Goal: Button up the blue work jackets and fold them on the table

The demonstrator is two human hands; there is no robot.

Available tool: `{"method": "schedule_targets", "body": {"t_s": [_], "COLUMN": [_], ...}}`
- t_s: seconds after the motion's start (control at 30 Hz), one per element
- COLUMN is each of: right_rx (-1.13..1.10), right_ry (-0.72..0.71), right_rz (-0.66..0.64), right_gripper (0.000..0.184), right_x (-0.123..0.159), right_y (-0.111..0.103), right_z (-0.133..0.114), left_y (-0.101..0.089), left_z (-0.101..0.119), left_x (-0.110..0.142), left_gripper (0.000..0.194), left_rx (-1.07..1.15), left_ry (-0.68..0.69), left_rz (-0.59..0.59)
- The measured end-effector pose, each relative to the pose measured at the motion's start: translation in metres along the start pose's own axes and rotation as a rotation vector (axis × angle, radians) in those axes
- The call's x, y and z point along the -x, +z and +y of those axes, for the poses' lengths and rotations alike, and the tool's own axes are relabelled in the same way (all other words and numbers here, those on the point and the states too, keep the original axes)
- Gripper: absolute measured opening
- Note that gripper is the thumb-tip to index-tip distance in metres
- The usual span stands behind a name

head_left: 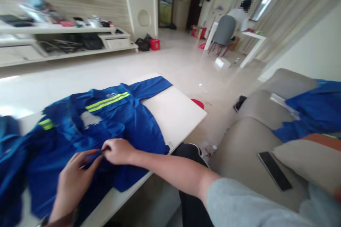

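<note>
Both hands at blue jacket with yellow-green stripes [135, 120], on white table [183, 113].
Left fingers [92, 158] pinch a fold; right hand [114, 150] curled tight, gripping adjoining cloth.

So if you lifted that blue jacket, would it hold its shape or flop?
The blue jacket would probably flop: it bunches between the left hand and right hand. It may be light for its size, as one sleeve lies flat on the white table.
</note>
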State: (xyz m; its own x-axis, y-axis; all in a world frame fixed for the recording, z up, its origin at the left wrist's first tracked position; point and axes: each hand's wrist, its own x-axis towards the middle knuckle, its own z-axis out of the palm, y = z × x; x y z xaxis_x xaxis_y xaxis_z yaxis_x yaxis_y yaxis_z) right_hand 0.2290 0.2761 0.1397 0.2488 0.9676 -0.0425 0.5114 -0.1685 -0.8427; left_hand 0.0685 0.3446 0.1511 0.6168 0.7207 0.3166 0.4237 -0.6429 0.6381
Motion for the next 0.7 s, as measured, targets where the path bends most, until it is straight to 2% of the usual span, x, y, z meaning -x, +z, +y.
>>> {"method": "schedule_targets", "body": {"t_s": [0.03, 0.1, 0.17, 0.27, 0.47, 0.7], "right_rx": [-0.022, -0.072, -0.122, -0.174, -0.210, -0.268], "right_ry": [0.000, 0.014, 0.017, 0.000, -0.027, -0.005], "right_rz": [0.015, 0.040, 0.022, 0.031, 0.053, 0.034], "right_gripper": [0.010, 0.010, 0.011, 0.010, 0.010, 0.013], "right_x": [0.005, 0.010, 0.010, 0.008, 0.007, 0.004], "right_y": [-0.004, -0.009, -0.011, -0.010, -0.010, -0.007], "right_z": [-0.005, -0.010, -0.010, -0.007, -0.004, 0.004], "left_y": [-0.003, -0.006, -0.006, -0.005, -0.004, -0.003], "left_z": [0.006, 0.015, 0.019, 0.022, 0.028, 0.024], "left_x": [0.000, 0.000, 0.001, 0.004, 0.008, 0.009], "left_gripper": [0.031, 0.029, 0.025, 0.017, 0.017, 0.014], "left_rx": [0.007, 0.067, 0.108, 0.130, 0.167, 0.147], "left_ry": [-0.005, -0.016, -0.095, -0.178, -0.146, -0.111], "left_rz": [0.024, -0.036, -0.067, -0.050, -0.012, -0.017]}}
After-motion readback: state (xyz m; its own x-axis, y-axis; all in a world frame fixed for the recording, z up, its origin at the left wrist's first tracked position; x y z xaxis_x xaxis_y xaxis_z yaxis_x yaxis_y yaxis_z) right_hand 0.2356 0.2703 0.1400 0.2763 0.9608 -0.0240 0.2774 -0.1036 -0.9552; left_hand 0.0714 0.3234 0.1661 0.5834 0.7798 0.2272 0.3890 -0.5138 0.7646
